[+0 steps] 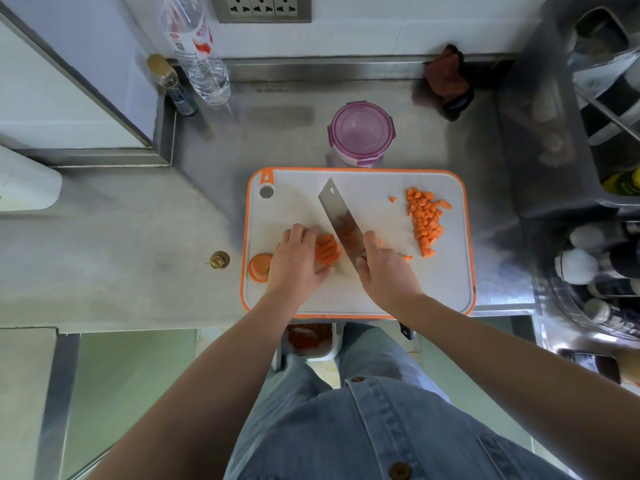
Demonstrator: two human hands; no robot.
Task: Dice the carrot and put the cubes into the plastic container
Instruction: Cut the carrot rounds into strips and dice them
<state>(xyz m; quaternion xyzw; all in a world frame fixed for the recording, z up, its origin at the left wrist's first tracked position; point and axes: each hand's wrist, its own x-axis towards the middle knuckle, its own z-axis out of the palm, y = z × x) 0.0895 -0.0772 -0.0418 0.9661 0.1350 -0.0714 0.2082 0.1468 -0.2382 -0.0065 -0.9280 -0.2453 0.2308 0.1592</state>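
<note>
A white cutting board (446,271) with an orange rim lies on the steel counter. My left hand (298,261) holds a bundle of carrot sticks (326,251) down on the board, fingers curled over them. My right hand (382,268) grips the handle of a cleaver (341,220), whose blade stands just right of the sticks. A pile of carrot cubes (426,220) lies on the board's right side. An uncut carrot chunk (259,267) sits at the board's left edge. The purple-rimmed plastic container (361,136) stands open behind the board.
Two bottles (204,64) stand at the back left, a dark cloth (448,81) at the back right. A grey rack with bottles (609,133) fills the right side. A bin with orange scraps (308,337) sits below the counter edge.
</note>
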